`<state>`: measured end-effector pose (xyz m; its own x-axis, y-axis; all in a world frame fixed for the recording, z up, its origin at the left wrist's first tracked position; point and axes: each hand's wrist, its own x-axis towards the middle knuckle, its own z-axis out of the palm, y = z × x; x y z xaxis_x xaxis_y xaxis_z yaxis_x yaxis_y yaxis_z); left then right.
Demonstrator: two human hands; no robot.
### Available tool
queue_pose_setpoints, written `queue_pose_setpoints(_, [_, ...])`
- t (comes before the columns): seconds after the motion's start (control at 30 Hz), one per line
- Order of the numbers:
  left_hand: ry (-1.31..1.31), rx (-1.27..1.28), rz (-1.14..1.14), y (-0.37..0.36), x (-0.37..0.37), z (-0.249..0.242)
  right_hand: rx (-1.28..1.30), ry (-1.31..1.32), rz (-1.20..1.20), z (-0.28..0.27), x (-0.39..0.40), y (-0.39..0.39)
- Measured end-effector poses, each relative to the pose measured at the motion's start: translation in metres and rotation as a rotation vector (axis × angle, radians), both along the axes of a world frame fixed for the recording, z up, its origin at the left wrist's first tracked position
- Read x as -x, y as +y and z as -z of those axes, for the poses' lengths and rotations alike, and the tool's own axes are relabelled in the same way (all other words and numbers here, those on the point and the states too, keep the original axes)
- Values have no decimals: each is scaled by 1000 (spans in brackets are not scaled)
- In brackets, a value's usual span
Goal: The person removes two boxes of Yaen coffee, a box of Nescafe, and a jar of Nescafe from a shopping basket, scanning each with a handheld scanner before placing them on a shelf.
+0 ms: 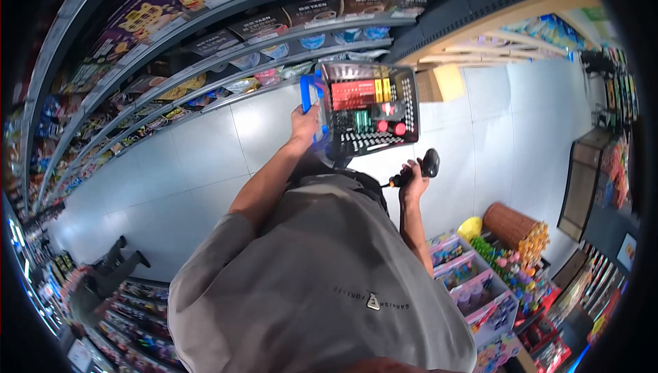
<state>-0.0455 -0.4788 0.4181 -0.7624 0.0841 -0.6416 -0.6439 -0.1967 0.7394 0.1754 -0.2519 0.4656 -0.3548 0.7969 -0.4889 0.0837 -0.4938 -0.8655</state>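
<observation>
My left hand (pixel 305 124) is wrapped round the blue handle (pixel 310 95) of a black shopping basket cart (pixel 406 105) in front of me. Inside it lie red boxes (pixel 353 95), yellow boxes (pixel 382 90), a dark green pack (pixel 362 121) and containers with red caps (pixel 392 127). Off to the right of the cart, my right hand (pixel 414 182) grips a black handheld scanner (pixel 430 162) with a rounded head and a small orange part near the thumb side. Its exact shape is partly covered by my fingers.
Shelves (pixel 226 47) of boxed and bagged goods run along the left and front. A cardboard box (pixel 439 83) stands beyond the cart. At lower right are a display stand (pixel 473 280) and a wicker basket (pixel 508 224). Another person (pixel 96 291) is at lower left.
</observation>
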Motion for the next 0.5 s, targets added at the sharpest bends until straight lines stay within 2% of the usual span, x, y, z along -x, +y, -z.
queue_pose_setpoints(0.13, [88, 141, -69, -14, -4, 2, 147, 40, -98, 7, -16, 27])
queue_pose_setpoints(0.5, [142, 405, -147, -122, -5, 8, 264, 30, -205, 30, -44, 59])
